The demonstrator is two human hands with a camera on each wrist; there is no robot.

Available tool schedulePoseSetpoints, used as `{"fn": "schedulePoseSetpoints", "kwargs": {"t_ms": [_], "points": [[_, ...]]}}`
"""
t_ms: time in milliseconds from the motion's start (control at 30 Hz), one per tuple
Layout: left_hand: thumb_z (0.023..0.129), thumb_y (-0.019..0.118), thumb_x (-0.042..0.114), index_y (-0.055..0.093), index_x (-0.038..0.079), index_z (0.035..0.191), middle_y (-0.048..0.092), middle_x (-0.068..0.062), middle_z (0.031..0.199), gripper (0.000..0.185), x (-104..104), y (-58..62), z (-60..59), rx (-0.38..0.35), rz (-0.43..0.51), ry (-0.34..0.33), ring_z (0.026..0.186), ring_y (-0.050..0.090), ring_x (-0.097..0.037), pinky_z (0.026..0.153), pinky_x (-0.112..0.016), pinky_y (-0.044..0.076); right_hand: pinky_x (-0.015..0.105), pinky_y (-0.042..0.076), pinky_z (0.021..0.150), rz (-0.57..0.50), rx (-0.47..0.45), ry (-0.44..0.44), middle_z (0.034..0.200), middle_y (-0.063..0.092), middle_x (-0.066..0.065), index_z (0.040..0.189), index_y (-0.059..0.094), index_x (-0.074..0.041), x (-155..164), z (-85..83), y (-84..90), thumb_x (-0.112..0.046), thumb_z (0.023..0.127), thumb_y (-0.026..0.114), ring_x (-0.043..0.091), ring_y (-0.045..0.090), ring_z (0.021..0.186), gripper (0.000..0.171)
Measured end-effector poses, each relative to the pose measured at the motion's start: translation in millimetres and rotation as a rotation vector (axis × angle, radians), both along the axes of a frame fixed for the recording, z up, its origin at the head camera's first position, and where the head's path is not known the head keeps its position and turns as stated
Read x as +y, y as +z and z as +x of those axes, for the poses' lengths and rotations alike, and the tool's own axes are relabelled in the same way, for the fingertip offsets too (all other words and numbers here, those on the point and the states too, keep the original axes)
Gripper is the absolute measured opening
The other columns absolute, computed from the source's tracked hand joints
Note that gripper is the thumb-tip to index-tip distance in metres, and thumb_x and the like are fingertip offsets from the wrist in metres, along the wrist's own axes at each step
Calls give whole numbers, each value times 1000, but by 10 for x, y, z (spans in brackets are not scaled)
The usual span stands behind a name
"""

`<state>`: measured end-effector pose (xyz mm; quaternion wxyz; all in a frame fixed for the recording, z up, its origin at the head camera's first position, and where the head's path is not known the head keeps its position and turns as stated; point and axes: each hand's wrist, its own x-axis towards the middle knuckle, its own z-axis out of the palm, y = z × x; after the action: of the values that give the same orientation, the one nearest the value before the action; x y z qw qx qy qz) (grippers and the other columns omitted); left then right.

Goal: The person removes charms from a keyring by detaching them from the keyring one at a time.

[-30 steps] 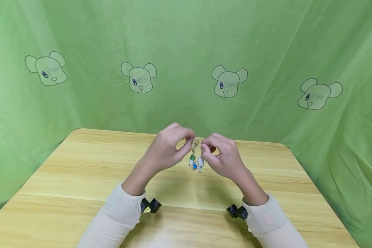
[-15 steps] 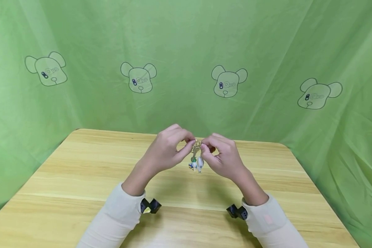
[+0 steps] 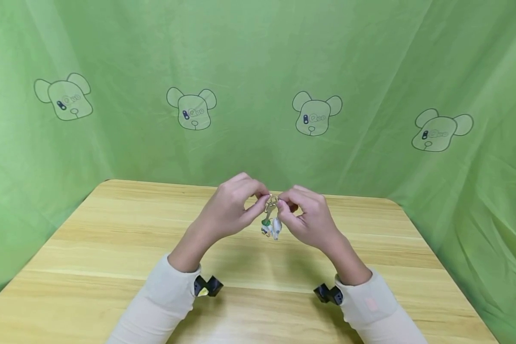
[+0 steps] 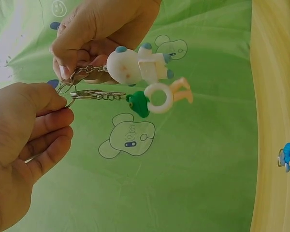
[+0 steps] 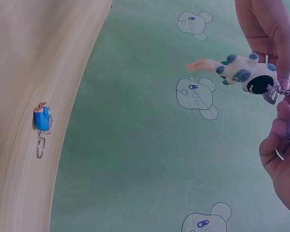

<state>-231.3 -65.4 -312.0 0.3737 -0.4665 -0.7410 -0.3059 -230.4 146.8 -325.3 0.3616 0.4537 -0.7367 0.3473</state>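
Observation:
My left hand and right hand meet above the table, each pinching metal rings between thumb and fingertips. From them hang two figure keychains. One is a white figure keychain with blue ears and feet, on a short chain by the right hand's fingers. The other is a green-headed figure keychain with a white ring round its body and peach legs; the left hand pinches the split ring at its end. In the right wrist view the white figure's back covers most of the green-headed one.
A blue figure keychain with its own ring lies on the wooden table. Behind the table hangs a green curtain printed with bear heads. Black wrist cameras sit on both sleeves.
The dangling figures swing and turn, and the blue part seen below the hands earlier has gone from sight. Both hands stay nearly in place, with small finger movements at the rings.

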Motion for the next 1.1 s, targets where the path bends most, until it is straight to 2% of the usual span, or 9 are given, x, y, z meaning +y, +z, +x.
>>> {"fn": "schedulePoseSetpoints", "kwargs": {"t_ms": [400,667,1100], "points": [[90,69,1,70,5,90,72,-2,85,5,58,9,-6,12,-6,-7,81,61,-15,72,-21,51,17,45,55,-2,2,-9,71,62,0,77,66,-7,69,16,-5,-2,86,55,9,54,64,16],[90,69,0,70,5,89,72,-3,83,5,8,7,23,22,8,14,80,62,-16,71,-23,53,19,48,55,21,-9,-3,70,61,-1,77,65,-8,28,21,-6,-3,88,55,9,56,65,15],[88,69,-1,71,4,91,72,-3,85,6,-7,-3,2,19,9,21,81,62,-15,73,-22,52,19,48,56,24,11,-13,70,59,-2,77,65,-8,21,3,-18,-5,88,55,9,55,65,15]]}}
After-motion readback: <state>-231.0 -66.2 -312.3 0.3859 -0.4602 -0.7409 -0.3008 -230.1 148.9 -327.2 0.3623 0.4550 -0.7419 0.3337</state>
